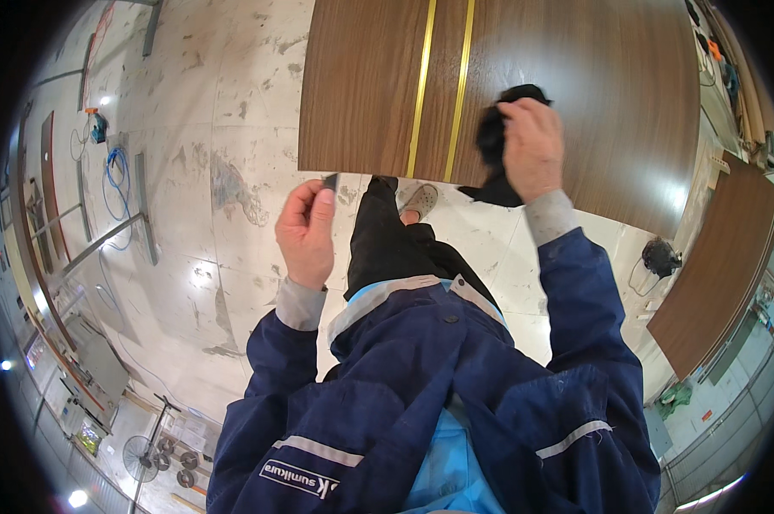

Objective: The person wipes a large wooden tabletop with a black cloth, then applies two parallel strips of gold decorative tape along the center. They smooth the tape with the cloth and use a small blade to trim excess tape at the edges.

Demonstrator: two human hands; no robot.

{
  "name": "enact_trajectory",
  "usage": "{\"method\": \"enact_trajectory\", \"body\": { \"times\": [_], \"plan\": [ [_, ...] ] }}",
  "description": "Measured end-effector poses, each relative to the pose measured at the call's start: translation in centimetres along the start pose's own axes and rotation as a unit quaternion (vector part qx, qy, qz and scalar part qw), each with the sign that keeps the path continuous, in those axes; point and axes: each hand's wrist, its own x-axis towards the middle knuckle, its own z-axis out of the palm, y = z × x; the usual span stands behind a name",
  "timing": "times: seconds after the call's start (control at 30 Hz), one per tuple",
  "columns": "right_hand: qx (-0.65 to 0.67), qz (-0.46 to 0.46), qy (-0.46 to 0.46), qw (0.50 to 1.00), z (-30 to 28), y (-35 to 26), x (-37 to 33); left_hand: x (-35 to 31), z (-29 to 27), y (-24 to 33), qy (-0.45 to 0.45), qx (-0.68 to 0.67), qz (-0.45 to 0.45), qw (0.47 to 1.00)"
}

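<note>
A brown wood-grain panel (361, 94) with two gold strips (421, 86) running across it lies in front of me. My right hand (534, 146) grips a black cloth (492, 141) over the panel's near edge, and part of the cloth hangs past that edge. To the left, just off the panel's near corner, my left hand (307, 230) pinches a small dark flat piece (330, 182) between thumb and fingertips. The piece is too small to name.
More brown panels (717, 265) are stacked at the right. A black bundle (661, 257) with a cord lies on the floor near them. Blue hose (116, 176) coils on the stained floor at the left, beside metal bars (143, 231). A fan (140, 457) stands at the lower left.
</note>
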Motion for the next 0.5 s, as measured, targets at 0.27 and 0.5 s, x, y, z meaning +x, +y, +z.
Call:
{"method": "enact_trajectory", "body": {
  "times": [0.27, 0.5],
  "plan": [
    [-0.186, 0.094, 0.009, 0.978, 0.2, 4.9, -0.2, 2.5, 2.9, 2.5, -0.093, 0.323, 0.206, 0.919],
    [-0.166, 0.111, 0.038, 0.979, 0.4, 4.0, 0.0, 5.2, 5.6, 3.3, -0.122, 0.323, 0.166, 0.924]
  ]
}}
